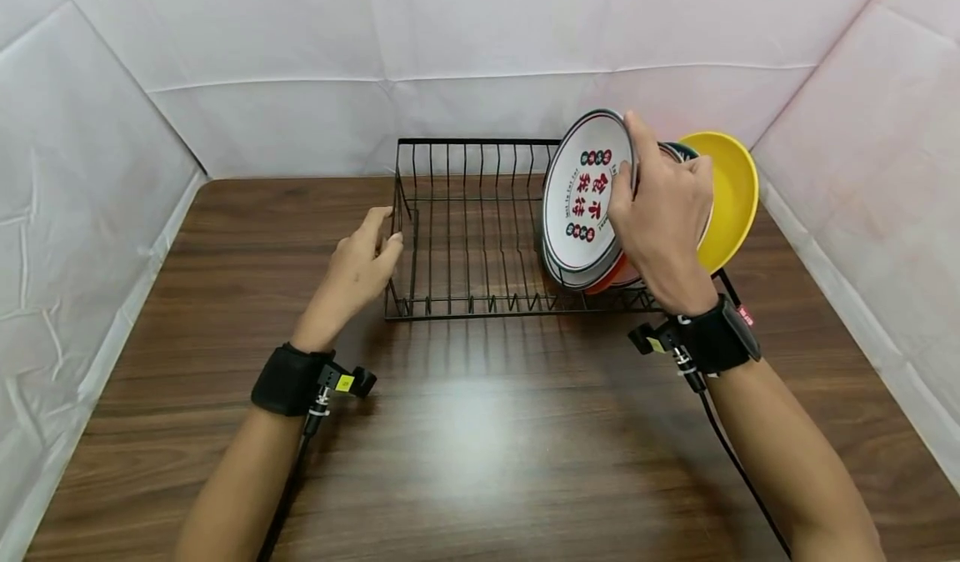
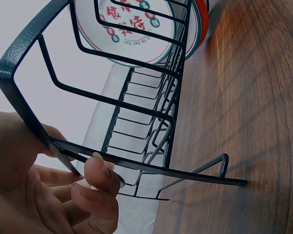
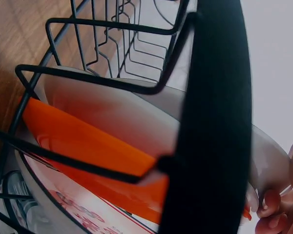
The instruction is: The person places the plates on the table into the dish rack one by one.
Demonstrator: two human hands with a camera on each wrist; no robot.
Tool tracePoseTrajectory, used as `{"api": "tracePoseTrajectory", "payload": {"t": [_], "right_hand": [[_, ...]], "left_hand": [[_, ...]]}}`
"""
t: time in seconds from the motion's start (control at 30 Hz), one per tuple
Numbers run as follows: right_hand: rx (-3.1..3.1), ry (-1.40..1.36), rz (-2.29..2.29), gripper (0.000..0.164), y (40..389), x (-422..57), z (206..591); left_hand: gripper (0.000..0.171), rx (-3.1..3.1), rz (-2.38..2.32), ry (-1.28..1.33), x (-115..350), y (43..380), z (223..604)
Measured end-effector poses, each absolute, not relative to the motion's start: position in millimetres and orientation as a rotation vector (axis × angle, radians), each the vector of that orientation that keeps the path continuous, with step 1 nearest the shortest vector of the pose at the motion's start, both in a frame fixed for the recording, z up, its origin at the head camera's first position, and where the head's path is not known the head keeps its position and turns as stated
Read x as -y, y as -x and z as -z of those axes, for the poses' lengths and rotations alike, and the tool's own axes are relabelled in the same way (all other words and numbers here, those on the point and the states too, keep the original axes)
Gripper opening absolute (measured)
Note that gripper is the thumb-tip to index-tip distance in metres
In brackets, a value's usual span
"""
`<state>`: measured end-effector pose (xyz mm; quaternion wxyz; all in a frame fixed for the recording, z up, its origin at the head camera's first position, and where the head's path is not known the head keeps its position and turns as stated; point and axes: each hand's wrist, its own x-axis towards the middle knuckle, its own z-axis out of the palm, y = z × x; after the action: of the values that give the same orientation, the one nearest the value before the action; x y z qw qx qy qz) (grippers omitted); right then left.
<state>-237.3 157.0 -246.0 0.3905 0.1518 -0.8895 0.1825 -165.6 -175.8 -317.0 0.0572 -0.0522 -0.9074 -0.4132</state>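
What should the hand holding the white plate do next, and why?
Probably the right hand should lift the white plate straight up out of the black rack. It already grips the plate's top rim, the plate stands upright against other dishes, and the left hand holds the rack's end.

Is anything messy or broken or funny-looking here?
Nothing looks broken or spilled. The plates are all bunched at the right end of the black dish rack, leaning together, while its other slots stand bare. The right hand grips the white printed plate; the left hand holds the rack's left end.
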Motion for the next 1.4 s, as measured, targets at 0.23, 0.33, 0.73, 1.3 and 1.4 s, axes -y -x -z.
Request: {"api": "tracePoseTrajectory", "payload": {"t": [0.23,0.33,0.73,1.3,1.4], "right_hand": [[2.182,-0.451,-0.422,0.049,239.7,-148.4,254.3],[2.15,-0.485,-0.406,0.049,242.2,-146.6,257.9],[2.217,-0.475,-0.351,0.053,241.9,-143.9,271.1],[2.377,-0.479,-0.337,0.055,234.4,-164.6,273.2],[2.403,-0.512,-0.373,0.06,233.5,-167.7,274.4]], "left_hand": [[0.053,2.764,1.28,0.149,176.6,166.2,318.3],[0.052,2.761,1.283,0.15,175.8,167.0,318.3],[0.052,2.748,1.307,0.165,167.5,169.3,318.7],[0.052,2.749,1.307,0.143,175.5,169.4,320.3],[0.052,2.741,1.308,0.145,177.0,167.9,320.5]]}}
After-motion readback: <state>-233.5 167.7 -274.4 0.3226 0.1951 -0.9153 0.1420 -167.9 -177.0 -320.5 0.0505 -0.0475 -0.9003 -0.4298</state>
